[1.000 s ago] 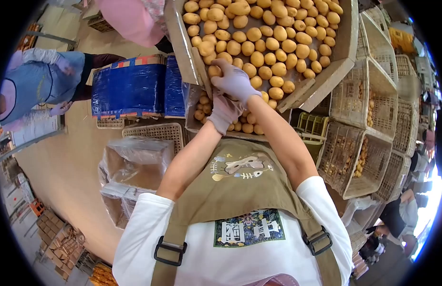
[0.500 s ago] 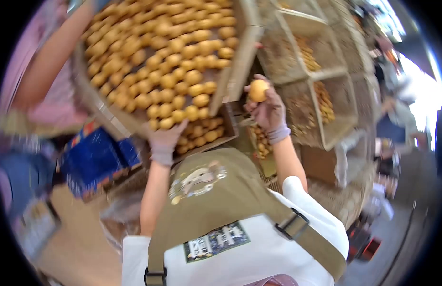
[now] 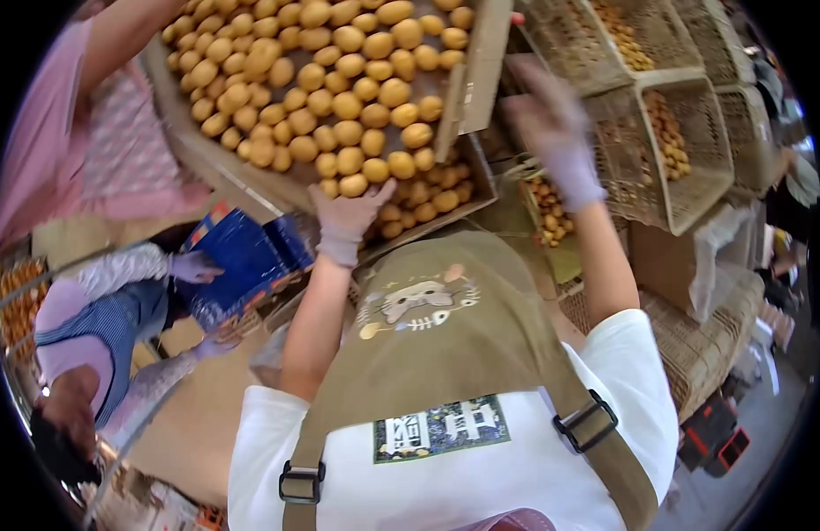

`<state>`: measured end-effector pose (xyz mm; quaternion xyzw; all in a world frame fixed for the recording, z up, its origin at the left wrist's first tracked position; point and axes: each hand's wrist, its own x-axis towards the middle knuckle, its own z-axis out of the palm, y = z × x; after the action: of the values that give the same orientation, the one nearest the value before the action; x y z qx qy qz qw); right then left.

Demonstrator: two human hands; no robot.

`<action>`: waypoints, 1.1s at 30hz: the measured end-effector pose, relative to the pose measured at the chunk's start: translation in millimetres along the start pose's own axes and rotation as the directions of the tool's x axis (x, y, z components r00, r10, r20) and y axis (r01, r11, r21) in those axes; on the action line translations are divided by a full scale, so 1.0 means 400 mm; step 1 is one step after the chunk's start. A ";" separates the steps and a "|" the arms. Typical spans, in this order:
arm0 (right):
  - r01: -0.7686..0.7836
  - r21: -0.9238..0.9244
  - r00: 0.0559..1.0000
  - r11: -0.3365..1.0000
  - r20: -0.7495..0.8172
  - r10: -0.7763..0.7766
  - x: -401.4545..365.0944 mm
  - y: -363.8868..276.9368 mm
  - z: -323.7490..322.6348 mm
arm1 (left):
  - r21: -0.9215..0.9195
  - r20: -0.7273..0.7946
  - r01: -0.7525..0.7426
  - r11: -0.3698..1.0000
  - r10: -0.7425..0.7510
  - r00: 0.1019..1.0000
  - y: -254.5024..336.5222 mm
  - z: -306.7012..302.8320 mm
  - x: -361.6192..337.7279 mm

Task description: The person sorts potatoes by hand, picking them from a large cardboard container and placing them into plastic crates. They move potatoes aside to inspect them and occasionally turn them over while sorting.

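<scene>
Many round yellow-orange fruits (image 3: pixel 348 133), apricot-like, lie on a sloping sorting tray (image 3: pixel 211 164). At its lower lip is my left hand (image 3: pixel 348 212), in a thin pale glove, fingers spread against the nearest fruits. Just below, a box (image 3: pixel 481 190) holds more of the fruits, partly behind that hand. My right hand (image 3: pixel 547 115), gloved too, is over the gap between the tray and the baskets on the right. Motion smears its fingers, and no fruit shows in it.
Woven plastic baskets (image 3: pixel 684 212), some with fruits inside, stand at the right. A smaller basket of fruits (image 3: pixel 549 212) sits below my right hand. At left, a co-worker's gloved hands (image 3: pixel 196 267) hold a blue box (image 3: pixel 237 257). Another person's arm (image 3: pixel 131 40) reaches over the tray.
My right hand held up a fruit before; now it is blurred and no fruit shows in it. My left hand stays at the tray's lower lip. The co-worker at left has come into view.
</scene>
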<state>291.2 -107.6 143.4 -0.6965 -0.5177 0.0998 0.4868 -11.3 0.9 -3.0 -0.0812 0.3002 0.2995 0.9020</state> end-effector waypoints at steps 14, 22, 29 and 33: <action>0.664 -0.352 0.664 0.660 0.684 -0.304 -0.024 0.050 0.582 | 0.358 -0.378 -0.271 0.893 0.405 0.833 -0.065 -0.399 -0.507; 0.753 -0.369 0.622 0.544 0.669 -0.407 -0.038 0.046 0.598 | 0.599 -0.507 0.753 0.273 0.857 0.093 -0.243 -0.788 -0.903; 0.750 -0.429 0.631 0.503 0.692 -0.351 -0.044 0.039 0.603 | 0.516 -0.717 0.856 0.028 0.561 0.414 -0.239 -0.940 -0.750; 0.745 -0.382 0.632 0.547 0.665 -0.398 -0.042 0.058 0.604 | 0.511 -0.734 0.852 0.114 0.574 0.363 -0.214 -1.092 -0.705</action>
<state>142.7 17.6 -3.0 -0.5448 -0.8320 -0.0725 0.0758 -356.8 -349.3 -191.9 0.3412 0.8301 -0.2117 0.3869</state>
